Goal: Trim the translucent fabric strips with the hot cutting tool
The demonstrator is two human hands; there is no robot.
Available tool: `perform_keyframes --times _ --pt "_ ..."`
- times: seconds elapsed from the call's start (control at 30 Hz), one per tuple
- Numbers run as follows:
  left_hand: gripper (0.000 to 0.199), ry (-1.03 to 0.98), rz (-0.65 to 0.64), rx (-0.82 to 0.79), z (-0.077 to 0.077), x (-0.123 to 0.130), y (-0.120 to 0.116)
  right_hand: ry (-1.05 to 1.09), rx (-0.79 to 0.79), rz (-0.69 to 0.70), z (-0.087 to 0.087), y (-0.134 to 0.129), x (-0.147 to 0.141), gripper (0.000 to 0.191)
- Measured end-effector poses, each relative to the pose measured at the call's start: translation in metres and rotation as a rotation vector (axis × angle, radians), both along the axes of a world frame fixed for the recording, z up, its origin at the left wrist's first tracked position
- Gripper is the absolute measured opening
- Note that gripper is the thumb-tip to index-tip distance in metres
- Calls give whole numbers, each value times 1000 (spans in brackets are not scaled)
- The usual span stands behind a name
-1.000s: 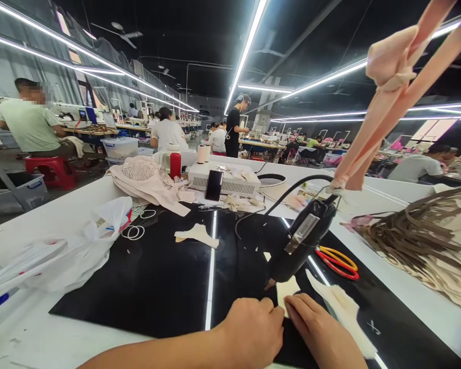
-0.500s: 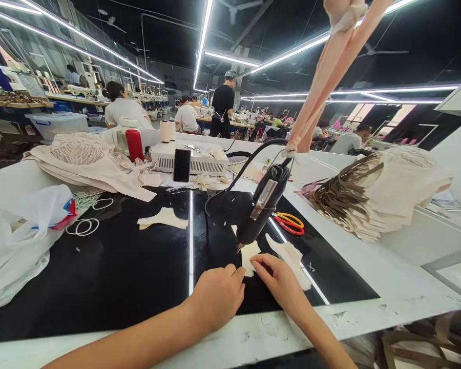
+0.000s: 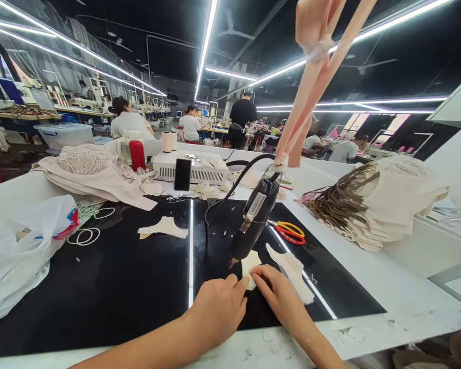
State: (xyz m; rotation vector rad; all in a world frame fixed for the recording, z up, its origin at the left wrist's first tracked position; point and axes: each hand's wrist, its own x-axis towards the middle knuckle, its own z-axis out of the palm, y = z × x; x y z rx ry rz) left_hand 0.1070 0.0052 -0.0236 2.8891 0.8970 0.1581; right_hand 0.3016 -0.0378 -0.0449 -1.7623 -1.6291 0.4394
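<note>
A small cream fabric piece lies on the black mat between my hands. My left hand is curled at its lower left edge, fingertips touching it. With thumb and forefinger my right hand pinches the right edge of the same piece. Just above my left hand hangs a black handheld tool, tip down, tied to pink fabric strips. Another cream piece lies to the right of my right hand, and a third lies farther left on the mat.
Red and yellow scissors lie behind the right piece. A plastic bag sits at left, fabric piles at right. A phone leans on a white box. People work in the background.
The camera view has tilted up slightly, so the table sits lower in the picture. The black tool's tip has shifted a little left relative to the cream piece. Both hands keep nearly the same pose.
</note>
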Motion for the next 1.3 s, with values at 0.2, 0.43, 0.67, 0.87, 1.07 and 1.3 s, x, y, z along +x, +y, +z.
perform_keyframes --times 0.2,0.43,0.67,0.87,1.07,1.3 --pt "41 -19 9 30 -4 1 1 -18 33 -7 -6 1 0 29" --pt "38 -17 20 55 -6 3 0 7 61 -22 -8 2 2 33" --pt "37 -22 12 76 -6 2 1 98 48 -59 -2 4 2 32" --pt "39 -31 -24 82 -6 0 2 190 1 -86 11 5 3 36" --pt "38 -40 -23 65 -3 0 2 282 -10 -123 15 9 7 39" --pt "39 -33 -16 57 -4 0 2 472 -5 -159 16 27 14 52"
